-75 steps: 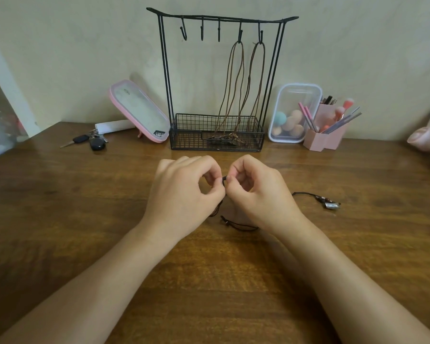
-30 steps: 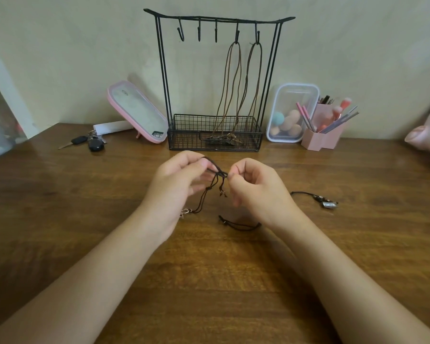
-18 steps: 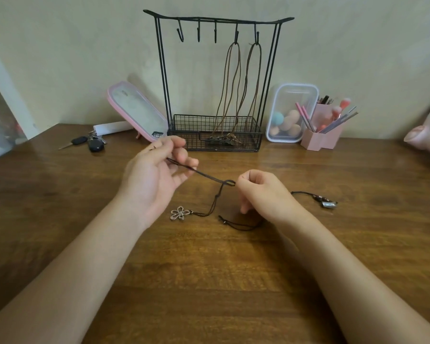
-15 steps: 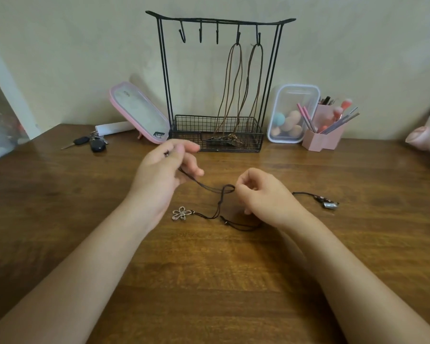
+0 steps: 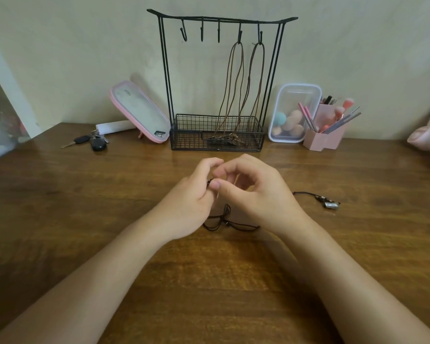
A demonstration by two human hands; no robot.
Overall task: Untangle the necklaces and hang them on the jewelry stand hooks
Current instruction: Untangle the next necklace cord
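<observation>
Left grip (image 5: 191, 199), right grip (image 5: 261, 194): both pinching a knot in black necklace cord (image 5: 224, 223), slack lying on worktop (image 5: 85, 207) beneath; best handled by loosening loops gently, not tugging; three stand hooks (image 5: 202, 33) free.

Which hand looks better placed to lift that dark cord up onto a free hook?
Probably the left hand: it pinches the dark cord, and the free hooks are on the left of the stand, nearer it.
</observation>
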